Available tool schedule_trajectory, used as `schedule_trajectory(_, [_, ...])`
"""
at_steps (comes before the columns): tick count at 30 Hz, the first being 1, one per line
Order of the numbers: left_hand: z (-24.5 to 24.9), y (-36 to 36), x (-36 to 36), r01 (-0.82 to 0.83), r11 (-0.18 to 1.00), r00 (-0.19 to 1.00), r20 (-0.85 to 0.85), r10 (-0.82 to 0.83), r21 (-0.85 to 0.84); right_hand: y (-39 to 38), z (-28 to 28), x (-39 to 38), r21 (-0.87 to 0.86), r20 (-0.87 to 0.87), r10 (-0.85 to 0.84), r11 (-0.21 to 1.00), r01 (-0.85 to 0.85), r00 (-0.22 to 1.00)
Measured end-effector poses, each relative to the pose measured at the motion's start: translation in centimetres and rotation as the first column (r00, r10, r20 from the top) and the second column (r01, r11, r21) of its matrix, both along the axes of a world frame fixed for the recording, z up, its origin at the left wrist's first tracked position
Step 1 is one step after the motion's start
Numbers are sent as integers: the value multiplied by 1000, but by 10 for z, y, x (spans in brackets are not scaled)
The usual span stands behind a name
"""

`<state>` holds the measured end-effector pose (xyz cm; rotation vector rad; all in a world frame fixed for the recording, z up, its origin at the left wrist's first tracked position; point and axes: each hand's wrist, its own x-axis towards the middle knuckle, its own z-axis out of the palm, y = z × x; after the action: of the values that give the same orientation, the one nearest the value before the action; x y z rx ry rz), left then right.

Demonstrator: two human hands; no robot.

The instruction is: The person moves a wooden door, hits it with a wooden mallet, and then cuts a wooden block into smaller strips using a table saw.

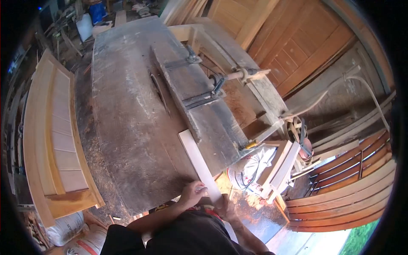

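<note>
A long pale wooden strip [197,162] lies with its far end on the dark saw table [127,127], beside the end of the fence [174,91]. Its near end runs back past my body. My right hand [222,205] grips the strip from its right side, just off the table's front edge. My left hand [192,194] is at the strip's left edge, fingers curled together; whether something small is in them I cannot make out. Farther up the table, a saw blade [160,94] stands in its slot, left of the fence and ahead of the strip.
Two clamp-like brackets [206,98] hold the fence on the right. A panelled wooden headboard [63,140] stands left of the table. To the right are wood offcuts [280,170], a white sack [255,168] and a slatted wooden piece [344,187]. Wooden doors [293,46] lean behind.
</note>
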<state>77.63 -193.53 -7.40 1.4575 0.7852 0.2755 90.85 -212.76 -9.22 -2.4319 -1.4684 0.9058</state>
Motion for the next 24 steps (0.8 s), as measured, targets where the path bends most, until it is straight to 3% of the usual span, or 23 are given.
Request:
schedule_trajectory(2, [-10,-1,6,-72,987,991,103,88,-144,3,11,2,-39,-92,-83,996,80,992])
schedule_trajectory(4, [-19,-3,13,-151,962,943,259,210,-229,9,40,-1,18,-346,-436,882,470,831])
schedule_trajectory(5, [-16,-2,17,-141,972,946,262,189,-190,11,43,8,51,-370,-410,887,459,834])
schedule_trajectory(8, [0,-1,45,-247,892,829,393,397,-380,19,47,36,201,-505,-340,847,491,793])
schedule_trajectory(9, [5,5,47,-251,895,829,396,396,-368,29,45,45,277,-592,-310,789,549,744])
schedule_trajectory(10, [14,13,49,-335,914,862,318,395,-229,37,42,54,336,-673,-272,716,612,688])
schedule_trajectory(11, [8,21,51,-414,886,801,380,464,-209,47,36,72,339,-558,-328,748,570,762])
schedule_trajectory(12, [2,30,50,-489,850,730,442,522,-196,64,55,85,358,-527,-331,749,557,783])
schedule_trajectory(13, [1,40,41,-571,812,720,399,567,-123,79,41,101,326,-569,-342,741,587,748])
schedule_trajectory(14, [-1,53,27,-637,770,707,361,608,-49,96,43,112,424,-445,-335,738,525,831])
schedule_trajectory(15, [-11,68,7,-646,762,665,459,589,-43,113,48,121,505,-304,-345,732,457,888])
schedule_trajectory(16, [-6,74,-11,-750,659,623,393,676,53,125,60,129,438,-108,-376,813,384,920])
schedule_trajectory(17, [-54,106,-80,-711,701,605,458,652,-59,124,52,132,629,2,-403,712,312,915])
schedule_trajectory(18, [-100,137,-145,-655,736,576,516,634,-172,117,55,136,676,106,-413,697,239,905])
schedule_trajectory(19, [-136,164,-203,-586,760,542,563,624,-279,98,63,144,723,53,-413,644,250,909])
schedule_trajectory(20, [-110,154,-216,-733,643,676,342,653,222,83,69,152,771,6,-397,586,249,918])
schedule_trajectory(21, [-81,144,-231,-614,432,605,42,795,661,57,53,170,769,78,-493,583,262,867])
schedule_trajectory(22, [-90,144,-263,-538,290,581,99,807,791,34,47,190,810,-8,-617,458,367,787])
schedule_trajectory(23, [-84,138,-284,-411,280,459,-69,886,868,2,11,219,839,102,-763,411,357,639])
schedule_trajectory(24, [-79,128,-294,-290,287,394,-160,905,913,-33,-12,246,700,215,-840,489,521,498])
